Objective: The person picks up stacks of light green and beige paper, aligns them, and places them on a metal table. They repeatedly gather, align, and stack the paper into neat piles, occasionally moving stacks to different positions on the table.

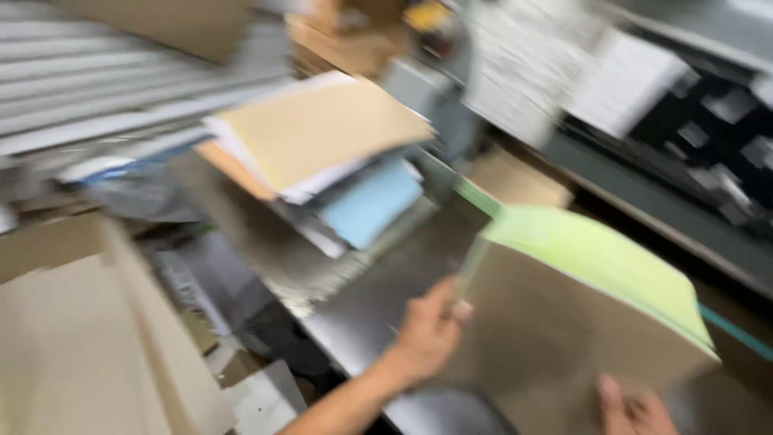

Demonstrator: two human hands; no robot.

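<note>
Two hands [423, 334], one cardboard sheet [555, 338]

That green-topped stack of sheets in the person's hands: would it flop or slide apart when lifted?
The stack looks fairly stiff: it holds flat between the left hand and right hand. The green top sheet seems thin, so it may slip. It probably needs both hands.

- You face a dark metal table [378, 298], blurred by motion.
- Left of you runs a grey slatted surface [97, 89].
- Brown cardboard sheets [72, 338] lie at your lower left.
</note>
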